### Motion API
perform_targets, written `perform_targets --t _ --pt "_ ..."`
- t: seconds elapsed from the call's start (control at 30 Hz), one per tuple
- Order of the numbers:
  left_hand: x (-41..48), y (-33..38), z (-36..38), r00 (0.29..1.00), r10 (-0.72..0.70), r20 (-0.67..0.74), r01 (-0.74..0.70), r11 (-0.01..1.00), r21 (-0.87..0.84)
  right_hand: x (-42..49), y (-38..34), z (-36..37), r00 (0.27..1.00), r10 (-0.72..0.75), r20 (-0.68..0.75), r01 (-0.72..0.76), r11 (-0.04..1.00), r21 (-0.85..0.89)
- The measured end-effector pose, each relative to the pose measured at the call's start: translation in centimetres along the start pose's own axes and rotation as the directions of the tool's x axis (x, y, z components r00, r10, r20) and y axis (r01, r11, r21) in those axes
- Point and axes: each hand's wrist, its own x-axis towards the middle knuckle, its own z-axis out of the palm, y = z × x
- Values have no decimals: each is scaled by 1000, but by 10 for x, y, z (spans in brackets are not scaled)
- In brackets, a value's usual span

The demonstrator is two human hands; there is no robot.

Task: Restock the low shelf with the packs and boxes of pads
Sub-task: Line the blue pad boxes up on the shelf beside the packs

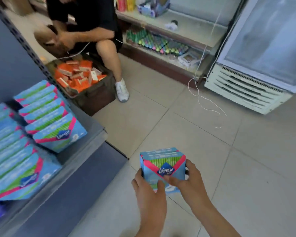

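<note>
Gripped in both hands, off the low shelf (pixel 85 147) and out to its right, clear of its front edge: a small bundle of Libresse pad packs (pixel 162 165), logo side up toward the camera, more than one pack deep to judge by the edges along the top. Clasped on its left side by the left hand (pixel 149 190), thumb laid across the lower front; clasped on its right side by the right hand (pixel 190 180), fingers curled round the edge and one finger pressed on the lower front just beside the left thumb. Beneath the bundle, right of the shelf, pale tiled floor (pixel 212 159). On the shelf itself, two files of matching blue, green and pink packs standing on edge and leaning: a rear row (pixel 50 117) toward the shelf's far end and a front row (pixel 15 159) at its near end, side by side with a narrow gap between. Just beyond the shelf's far end, a dark crate (pixel 92 98) heaped with orange boxes (pixel 75 76). Behind that crate, a crouching person (pixel 85 23) in black, white shoe (pixel 121 89) on the floor beside it. Well across the aisle from the shelf, a white glass-door cooler (pixel 255 57), with a loose white cord (pixel 205 100) trailing over the tiles before it.
</note>
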Motion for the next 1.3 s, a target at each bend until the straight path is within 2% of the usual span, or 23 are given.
perform_targets --t 0.1,0.27,0.43,0.6,0.83,0.97,1.1,1.3 --pt "30 3 -23 989 12 -148 -16 1000 -25 34 -19 40 986 -63 157 66 998 -17" --pt "66 8 -50 918 -81 -387 50 995 -89 73 -44 98 911 -155 381 189 981 -51" --pt "87 14 -63 836 -156 -527 85 984 -155 96 -58 131 838 -201 507 310 940 -141" --pt "102 17 -75 783 -156 -603 57 982 -179 110 -72 157 769 -289 569 440 886 -145" --pt "116 5 -113 776 -84 -625 -23 987 -161 110 -80 198 705 -375 602 544 830 -121" --pt "123 -5 -132 799 -4 -601 -42 997 -62 110 -78 222 686 -437 582 588 804 -89" --pt "124 -8 -138 850 2 -527 -29 999 -43 115 -79 238 681 -455 574 589 806 -60" --pt "127 -3 -145 854 47 -519 -70 997 -24 120 -85 244 667 -466 582 579 815 -12"
